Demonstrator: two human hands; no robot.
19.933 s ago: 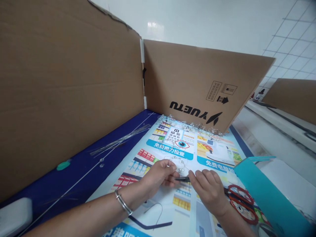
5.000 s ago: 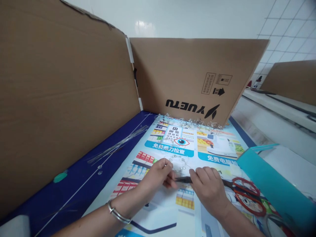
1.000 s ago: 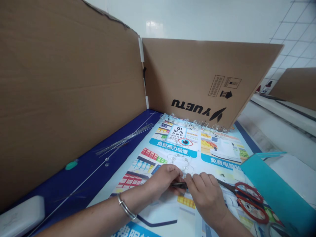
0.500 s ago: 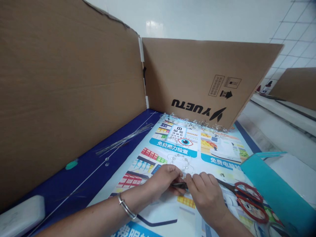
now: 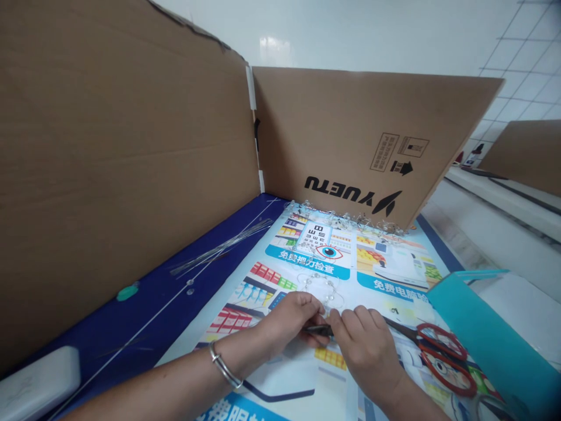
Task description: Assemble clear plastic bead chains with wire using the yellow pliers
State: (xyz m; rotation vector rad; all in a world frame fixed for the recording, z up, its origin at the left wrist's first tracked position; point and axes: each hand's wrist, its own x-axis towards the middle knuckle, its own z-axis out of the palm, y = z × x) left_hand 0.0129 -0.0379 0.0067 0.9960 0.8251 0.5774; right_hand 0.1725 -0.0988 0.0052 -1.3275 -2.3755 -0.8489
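My left hand (image 5: 294, 318), with a silver bangle (image 5: 225, 366) on its wrist, is closed in a pinch; what lies between its fingertips is too small to make out. My right hand (image 5: 366, 345) is wrapped round a dark tool (image 5: 319, 330), whose tip points left under my left fingers. Just beyond both hands is a ring of clear beads on thin wire (image 5: 322, 287). Red-handled scissors (image 5: 445, 359) lie right of my right hand, their blades pointing towards it.
Cardboard panels (image 5: 368, 134) stand at the left and back. Beaded wire pieces (image 5: 346, 221) line the back panel's foot. Thin wires (image 5: 221, 248) and a green piece (image 5: 127, 293) lie on blue cloth. A white case (image 5: 41, 383) is front left, a teal box (image 5: 491, 339) right.
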